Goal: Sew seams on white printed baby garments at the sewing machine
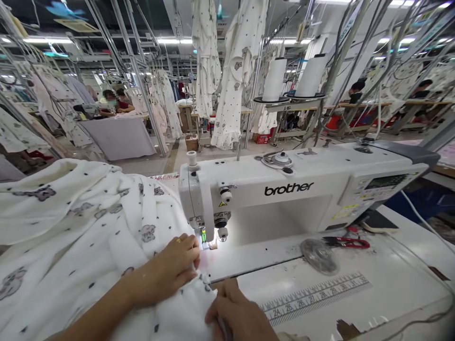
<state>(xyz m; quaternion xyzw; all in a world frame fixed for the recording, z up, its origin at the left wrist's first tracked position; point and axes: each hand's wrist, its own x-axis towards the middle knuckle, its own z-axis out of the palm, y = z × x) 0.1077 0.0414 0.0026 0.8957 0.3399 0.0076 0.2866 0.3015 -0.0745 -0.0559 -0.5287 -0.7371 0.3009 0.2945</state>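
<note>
A white fleecy fabric with grey printed figures and dark dots is heaped left of a white Brother sewing machine. My left hand has its fingers bent over the fabric edge, close to the lit presser foot. Nearer to me, my right hand pinches the corner of the same fabric, its fingers closed. Something dark shows under the right fingers, too little to name. The needle tip cannot be made out.
Red-handled thread snips and a clear round disc lie on the machine bed's right. A printed ruler runs along the table. Thread cones stand behind. Garments hang overhead; co-workers sit far back.
</note>
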